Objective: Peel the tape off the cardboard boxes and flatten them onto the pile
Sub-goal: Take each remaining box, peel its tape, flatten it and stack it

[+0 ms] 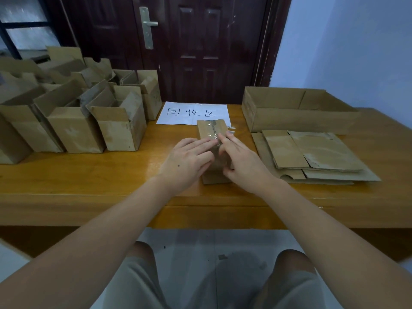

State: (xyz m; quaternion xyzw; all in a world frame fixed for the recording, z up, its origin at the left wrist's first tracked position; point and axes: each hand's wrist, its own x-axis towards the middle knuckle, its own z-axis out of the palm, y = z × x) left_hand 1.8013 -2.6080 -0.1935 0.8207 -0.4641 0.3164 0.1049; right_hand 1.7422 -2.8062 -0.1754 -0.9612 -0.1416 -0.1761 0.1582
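Covering the taped box's [211,130] near end, both hands hide their grip.

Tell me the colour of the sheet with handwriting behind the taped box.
White sheet, black handwriting; head view.

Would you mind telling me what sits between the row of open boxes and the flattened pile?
In the head view, the taped box sits there with both hands on it, left hand and right hand.

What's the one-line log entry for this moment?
stage: peeling tape | box: taped box on table | left hand: steadies box | right hand: fingertips at tape | flattened pile: right
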